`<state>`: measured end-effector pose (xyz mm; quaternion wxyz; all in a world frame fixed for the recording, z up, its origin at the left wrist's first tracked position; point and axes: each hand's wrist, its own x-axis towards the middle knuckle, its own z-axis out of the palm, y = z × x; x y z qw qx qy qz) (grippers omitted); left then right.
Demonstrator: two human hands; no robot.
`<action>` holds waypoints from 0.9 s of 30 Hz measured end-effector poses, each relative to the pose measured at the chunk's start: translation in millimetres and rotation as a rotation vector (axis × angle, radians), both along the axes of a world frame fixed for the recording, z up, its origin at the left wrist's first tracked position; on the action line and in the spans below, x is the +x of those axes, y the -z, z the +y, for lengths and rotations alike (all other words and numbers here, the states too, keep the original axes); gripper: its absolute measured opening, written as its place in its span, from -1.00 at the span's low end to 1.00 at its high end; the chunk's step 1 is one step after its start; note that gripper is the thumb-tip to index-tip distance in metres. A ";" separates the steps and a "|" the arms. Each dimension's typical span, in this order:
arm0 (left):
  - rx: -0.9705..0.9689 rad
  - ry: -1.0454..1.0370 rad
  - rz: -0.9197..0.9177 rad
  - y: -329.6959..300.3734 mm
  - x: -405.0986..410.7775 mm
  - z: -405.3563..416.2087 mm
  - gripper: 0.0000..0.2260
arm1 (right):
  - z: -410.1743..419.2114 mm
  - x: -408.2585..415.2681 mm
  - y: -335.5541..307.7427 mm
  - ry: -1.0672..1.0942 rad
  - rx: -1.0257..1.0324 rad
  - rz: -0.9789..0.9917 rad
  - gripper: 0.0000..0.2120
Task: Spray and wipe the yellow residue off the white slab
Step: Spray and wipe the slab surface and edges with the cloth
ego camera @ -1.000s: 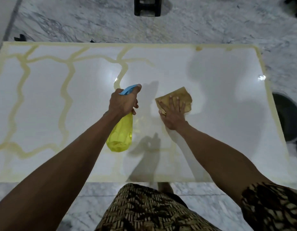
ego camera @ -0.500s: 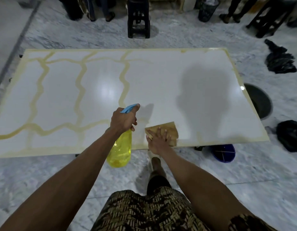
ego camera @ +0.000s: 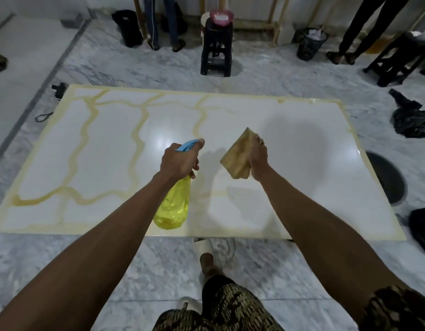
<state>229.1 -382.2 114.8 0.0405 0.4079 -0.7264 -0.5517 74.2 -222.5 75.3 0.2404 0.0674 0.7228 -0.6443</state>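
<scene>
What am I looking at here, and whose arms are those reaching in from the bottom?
No machine here: a person wears a camera on the head, looking forward and down, so the arms are the person's own. Below them a white slab lies on a marble floor, with yellow residue in wavy lines over its left part and along its edges. The left hand grips a yellow spray bottle by its blue trigger head. The right hand holds a tan cloth lifted above the slab. Farther back stand a black stool and the legs of other people.
</scene>
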 end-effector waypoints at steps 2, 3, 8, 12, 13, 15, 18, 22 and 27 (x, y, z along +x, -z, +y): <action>-0.002 -0.009 -0.005 2.4 -14.3 -13.7 -0.40 | -18.9 -33.3 1.8 0.006 0.016 0.032 -0.62; -0.003 -0.011 -0.008 4.2 -23.3 -21.5 -0.41 | -28.9 -48.2 3.2 -0.013 0.036 0.054 -0.59; 0.011 -0.013 -0.060 23.3 -73.4 -59.9 -0.42 | -70.7 -112.5 43.7 -0.041 0.253 0.020 -0.50; 0.025 -0.026 -0.079 39.6 -119.2 -88.7 -0.43 | -111.2 -170.5 61.3 0.033 0.319 0.282 -0.76; 0.029 -0.040 -0.072 42.9 -131.4 -96.4 -0.43 | -122.9 -190.6 65.4 0.026 0.390 0.376 -0.74; 0.017 -0.052 -0.066 47.5 -154.7 -111.9 -0.45 | -144.1 -228.9 70.6 -0.038 0.544 0.572 -0.60; -0.025 -0.046 -0.046 53.7 -184.2 -131.3 -0.47 | -175.5 -280.7 87.6 -0.341 0.835 0.677 -0.53; -0.041 -0.039 -0.042 69.5 -206.0 -142.3 -0.47 | -196.4 -297.2 160.7 -0.820 1.057 0.509 -0.45; -0.013 -0.034 -0.041 76.3 -195.7 -137.5 -0.58 | -171.0 -258.1 199.9 -0.913 1.130 0.629 -0.46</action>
